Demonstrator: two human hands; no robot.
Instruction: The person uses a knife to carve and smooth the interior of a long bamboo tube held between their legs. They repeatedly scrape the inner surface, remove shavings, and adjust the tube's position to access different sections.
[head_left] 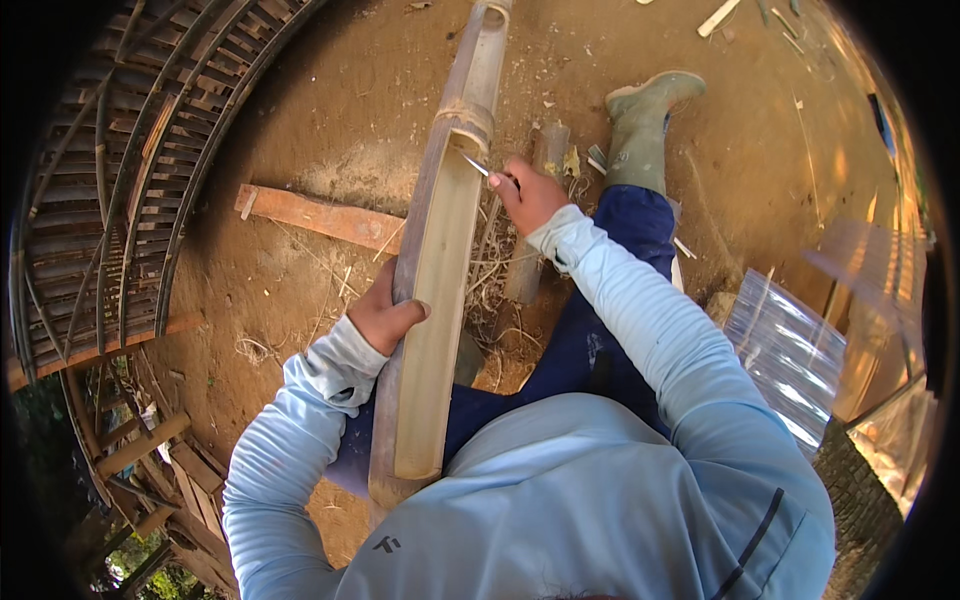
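Note:
A long bamboo pole (pixel 435 330), cut open along its upper side into a trough, slants from my lap up to the top edge of the picture. My left hand (pixel 386 313) grips its left wall, with the thumb hooked over the rim and the other fingers hidden beneath. In my right hand (pixel 530 195) is a small knife (pixel 474 163), closed in the fingers. The bright blade points into the hollow, close to a bamboo node (pixel 466 113). Whether the tip touches the wall I cannot tell. Past the node, the pole's far section is also cut open.
Across the dirt floor left of the pole lies a reddish plank (pixel 315 215). Thin fibre shavings (pixel 490 265) and a short log (pixel 548 155) sit beneath and beside it. My right leg wears a rubber boot (pixel 640 130). Slatted bamboo structure (pixel 130 180) stands left; clear corrugated sheet (pixel 785 345) right.

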